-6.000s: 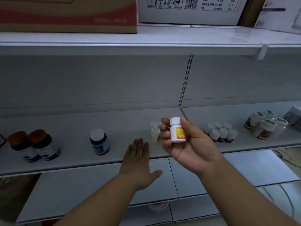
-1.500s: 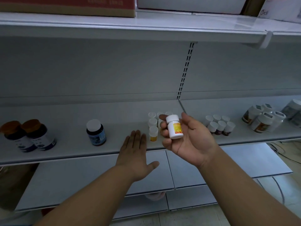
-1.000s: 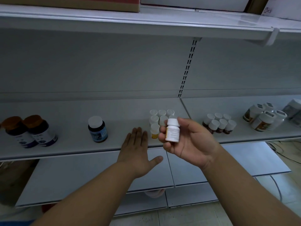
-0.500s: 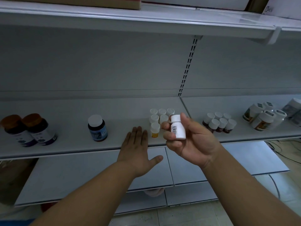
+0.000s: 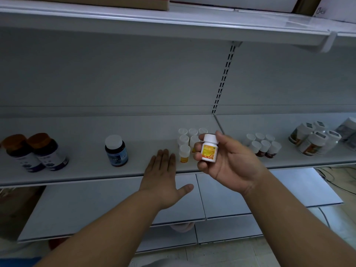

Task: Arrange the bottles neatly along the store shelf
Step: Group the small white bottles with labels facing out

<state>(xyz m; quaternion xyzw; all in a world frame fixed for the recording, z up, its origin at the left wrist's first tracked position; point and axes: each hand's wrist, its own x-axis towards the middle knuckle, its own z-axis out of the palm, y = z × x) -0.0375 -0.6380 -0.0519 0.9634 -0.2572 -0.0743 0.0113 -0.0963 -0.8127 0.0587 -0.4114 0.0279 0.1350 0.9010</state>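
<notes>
Right hand (image 5: 229, 162) grips small white bottle (image 5: 209, 151), near matching cluster (image 5: 187, 141). Left hand (image 5: 163, 174) flat, fingers straight, on shelf (image 5: 81, 176) edge. Risk: careless set-down topples neighbours, domino-style.

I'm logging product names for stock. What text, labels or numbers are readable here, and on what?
None reads clearly.
Small white bottle in the right hand: orange-yellow label, print too small.
Dark bottle with blue label: blurred.
Two brown-capped bottles: blurred.
Box at top right: dark mark, cut off.

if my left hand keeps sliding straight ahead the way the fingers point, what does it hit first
Probably nothing until the shelf's back panel: the left hand points into the gap between the blue-labelled bottle and small white-capped bottles.
</notes>
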